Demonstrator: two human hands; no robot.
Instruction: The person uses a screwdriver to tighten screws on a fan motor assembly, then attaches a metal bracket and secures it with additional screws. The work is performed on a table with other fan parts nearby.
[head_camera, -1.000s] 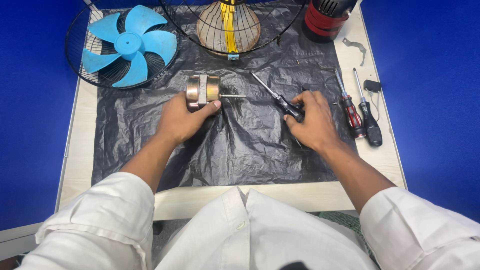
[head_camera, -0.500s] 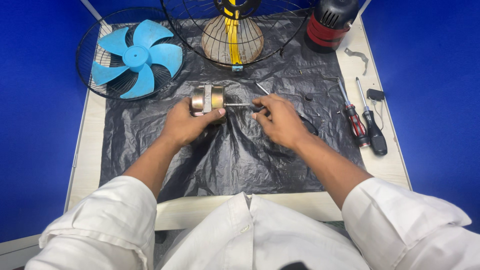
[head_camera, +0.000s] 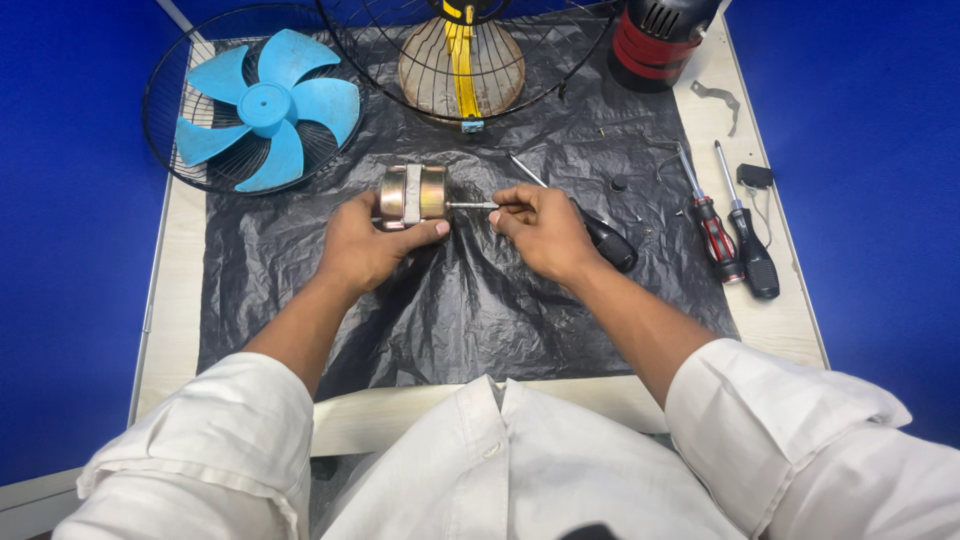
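Head view shows our left hand (head_camera: 365, 245) gripping the fan motor (head_camera: 412, 194) on the black plastic sheet (head_camera: 480, 310), near the table's centre. Its shaft (head_camera: 470, 205) lies horizontal, long axis left to right, tip pointing right. Our right hand (head_camera: 545, 230) pinches the shaft tip between thumb and forefinger. A black-handled screwdriver (head_camera: 605, 243) lies just behind that hand.

Surface: I see a pale wooden table (head_camera: 180, 300) | on it: crinkled black plastic sheet (head_camera: 470, 310), red-handled screwdriver (head_camera: 712, 225), black-handled screwdriver (head_camera: 748, 245), small bent metal bracket (head_camera: 718, 98)
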